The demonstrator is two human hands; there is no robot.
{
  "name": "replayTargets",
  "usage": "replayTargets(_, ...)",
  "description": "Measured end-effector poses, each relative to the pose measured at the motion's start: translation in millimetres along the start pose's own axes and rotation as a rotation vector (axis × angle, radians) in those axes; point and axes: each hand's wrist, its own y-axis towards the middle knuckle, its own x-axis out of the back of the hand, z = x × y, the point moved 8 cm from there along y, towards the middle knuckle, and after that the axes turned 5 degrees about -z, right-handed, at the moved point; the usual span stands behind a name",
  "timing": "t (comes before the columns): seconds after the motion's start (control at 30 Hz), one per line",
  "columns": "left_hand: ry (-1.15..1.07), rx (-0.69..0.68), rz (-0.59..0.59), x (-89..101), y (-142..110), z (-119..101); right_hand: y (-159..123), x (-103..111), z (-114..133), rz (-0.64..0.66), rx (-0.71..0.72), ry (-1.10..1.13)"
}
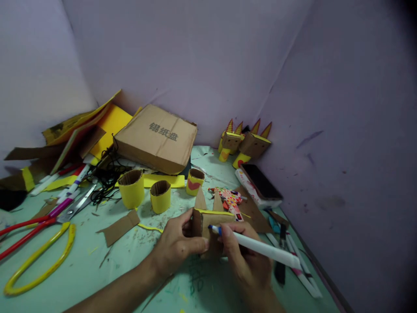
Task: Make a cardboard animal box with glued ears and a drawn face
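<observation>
Between my hands is a small cardboard box figure (213,219) with two pointed cardboard ears and a yellow strip along its top edge. My left hand (179,241) grips its left side, thumb across the front. A white marker (260,247) with a blue tip is pinched in my right hand (246,256), and the tip meets or nearly meets the box's front face. The lower part of the box is partly covered by my fingers. Just behind stand yellow-wrapped cardboard tubes, one (194,184) with a red heart, another (160,200) plain.
Scissors (70,213) with red and yellow handles lie at left, near black string (109,178). A cardboard carton (156,137) leans at the back. Finished eared figures (256,145) stand against the wall. A phone (262,180) rests on a tissue pack at right, above several markers (302,265).
</observation>
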Motion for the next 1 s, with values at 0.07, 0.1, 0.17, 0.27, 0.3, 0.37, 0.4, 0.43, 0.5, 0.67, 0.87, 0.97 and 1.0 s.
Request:
replayTargets(0.07, 0.003, -0.004, 0.003, -0.3, 0.6, -0.2, 0.0, -1.0, -0.4, 0.016, 0.007, -0.003)
replayTargets(0.1, 0.002, -0.006, 0.003, -0.3, 0.9, -0.2, -0.3, -1.6, -1.3, 0.024, 0.0, 0.001)
replayTargets(0.17, -0.003, -0.008, 0.002, -0.3, 1.3, 0.2, -1.2, -2.2, -4.0, 0.034, -0.025, 0.007)
replayTargets(0.27, -0.01, -0.008, -0.002, 0.4, 1.3, 2.2, -1.9, -0.8, -6.2, 0.015, -0.042, 0.009)
replayTargets(0.3, -0.012, -0.009, -0.005, 0.8, 1.2, 2.9, -1.8, -0.9, -6.2, 0.016, -0.042, 0.011)
replayTargets(0.37, -0.017, -0.014, -0.001, 0.9, 1.0, 3.7, -1.3, -2.2, -5.6, 0.035, -0.041, 0.016)
replayTargets(0.4, -0.017, -0.014, 0.004, 0.8, 1.0, 4.1, -1.0, -3.0, -5.1, 0.047, -0.04, 0.013)
replayTargets(0.43, -0.015, -0.013, 0.006, 0.9, 1.0, 4.6, -0.6, -3.1, -4.7, 0.05, -0.041, 0.006)
replayTargets(0.5, -0.002, -0.009, -0.002, 2.0, 1.5, 5.3, -0.1, -1.8, -5.4, 0.038, -0.06, -0.01)
replayTargets(0.67, -0.002, -0.011, -0.005, 2.1, 2.3, 3.4, 0.2, -2.6, -4.2, 0.045, -0.074, 0.009)
replayTargets(0.87, 0.005, -0.005, -0.009, 2.5, 2.9, 4.8, 0.2, 0.5, -7.6, -0.002, -0.149, -0.017)
replayTargets(0.97, -0.004, -0.013, -0.001, 1.7, 2.9, 5.2, 0.9, -2.2, -4.0, 0.036, -0.109, -0.002)
replayTargets(1.0, -0.008, -0.011, 0.003, 1.2, 2.5, 5.3, 1.0, -2.6, -3.5, 0.04, -0.11, 0.004)
